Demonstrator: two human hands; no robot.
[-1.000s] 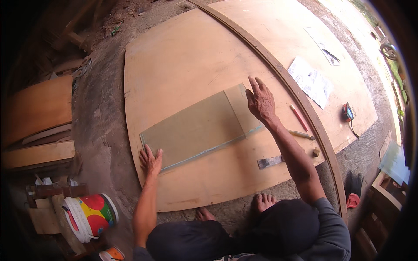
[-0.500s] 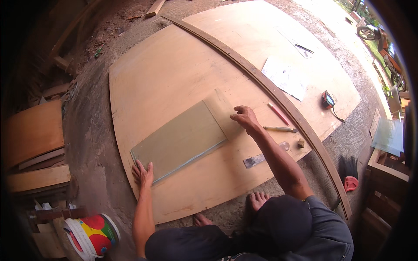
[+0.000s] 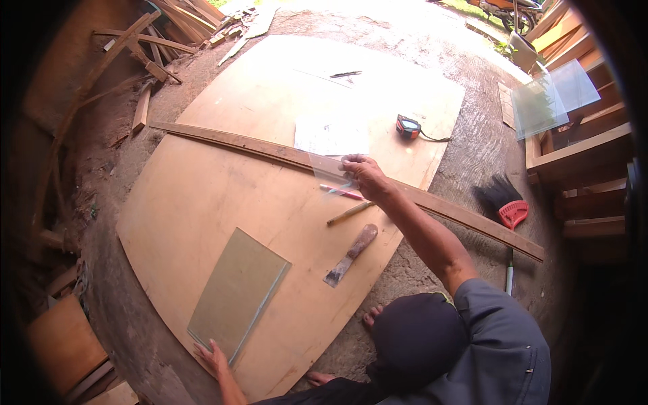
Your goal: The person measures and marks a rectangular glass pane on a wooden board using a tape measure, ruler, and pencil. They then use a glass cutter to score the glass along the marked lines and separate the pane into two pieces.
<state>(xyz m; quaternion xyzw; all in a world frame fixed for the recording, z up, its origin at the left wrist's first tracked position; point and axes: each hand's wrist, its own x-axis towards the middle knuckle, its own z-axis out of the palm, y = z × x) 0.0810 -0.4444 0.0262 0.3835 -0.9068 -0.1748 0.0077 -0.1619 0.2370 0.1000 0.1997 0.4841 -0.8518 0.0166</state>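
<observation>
My left hand (image 3: 216, 364) lies with its fingers apart at the near end of a greenish glass pane (image 3: 239, 290), which rests flat on a plywood sheet (image 3: 202, 196). Farther off, my right hand (image 3: 364, 177) pinches the edge of a thin clear glass strip (image 3: 324, 170) in front of a long wooden batten (image 3: 229, 140). Beneath that hand lie a red-and-white pencil (image 3: 343, 192) and a slim brass-coloured tool (image 3: 348, 214), its far end hidden by my forearm. A worn putty knife (image 3: 351, 255) lies between the pane and my right arm.
Beyond the batten are a sheet of paper (image 3: 324, 138), a black pen (image 3: 345, 74) and a tape measure (image 3: 408, 127). A broom with a red head (image 3: 513, 213) lies at the right. Glass sheets (image 3: 540, 104) lean by a wooden frame (image 3: 580, 158). Timber (image 3: 142, 104) fills the left.
My right hand has lifted the glass strip off the pane's far end and carried it toward the batten. My left hand stays at the pane's near end. The view has turned.
</observation>
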